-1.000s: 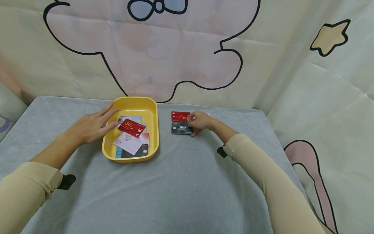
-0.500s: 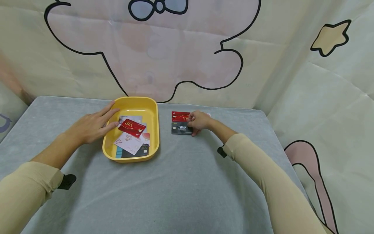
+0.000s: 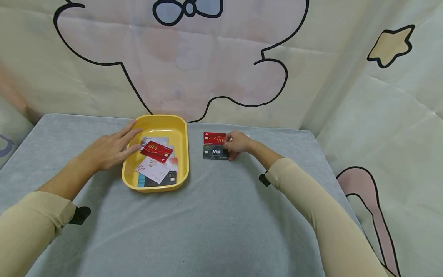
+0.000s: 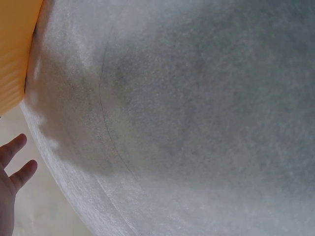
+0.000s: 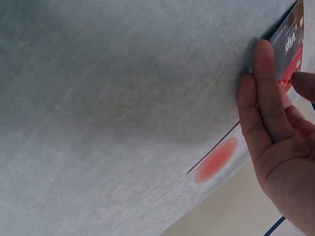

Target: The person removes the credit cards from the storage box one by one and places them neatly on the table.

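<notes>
In the head view, my left hand (image 3: 109, 150) rests with spread fingers on the left rim of a yellow tray (image 3: 183, 154). Several cards lie overlapping in it, a red VIP card (image 3: 157, 151) on top. To the tray's right, my right hand (image 3: 238, 142) touches the right end of a black VIP card (image 3: 214, 152), which lies flat on the cloth. Directly behind that is a red VIP card (image 3: 212, 137), partly covered by the hand. The right wrist view shows fairly straight fingers against the black card's edge, the thumb apart from them.
A white card with a red circle (image 5: 216, 160) lies beyond the right hand, mostly hidden in the head view. Grey cloth (image 3: 207, 219) covers the table. A printed curtain (image 3: 207, 57) hangs behind its back edge.
My right fingers have shifted very slightly along the black card's right end. The left hand, the tray and the cards look unmoved.
</notes>
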{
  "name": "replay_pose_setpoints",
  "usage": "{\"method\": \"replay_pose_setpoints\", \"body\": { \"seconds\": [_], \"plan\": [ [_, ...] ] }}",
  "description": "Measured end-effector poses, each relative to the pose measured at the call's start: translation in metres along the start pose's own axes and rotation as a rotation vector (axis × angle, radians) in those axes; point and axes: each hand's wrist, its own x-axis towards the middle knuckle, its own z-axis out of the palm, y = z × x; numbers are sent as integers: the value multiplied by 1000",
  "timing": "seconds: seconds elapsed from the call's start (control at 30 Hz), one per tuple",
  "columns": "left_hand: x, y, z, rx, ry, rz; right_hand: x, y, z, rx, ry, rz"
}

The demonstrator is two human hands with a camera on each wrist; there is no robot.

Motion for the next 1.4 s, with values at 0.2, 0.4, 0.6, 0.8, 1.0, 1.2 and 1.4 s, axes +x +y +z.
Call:
{"method": "replay_pose_setpoints", "body": {
  "seconds": [0.2,0.4,0.6,0.8,1.0,1.2,1.4],
  "plan": [
    [1,-1,3,-7,-9,-3,0,4,-1,-10,10,7],
    [1,-1,4,-7,-2,1,0,-3,-7,-68,45,-30],
    [2,-2,4,-3,0,9,-3,-25,-14,-30,100,-163],
    [2,-3,4,0,3,19,-6,-60,-12,36,134,-299],
    [3,-3,4,-5,4,19,-5,-90,2,25,103,-401],
    [2,-3,2,-7,2,20,-1,-116,17,34,68,-424],
    [2,-3,1,-7,-5,14,1,-140,29,19,-35,-381]
  ]
}}
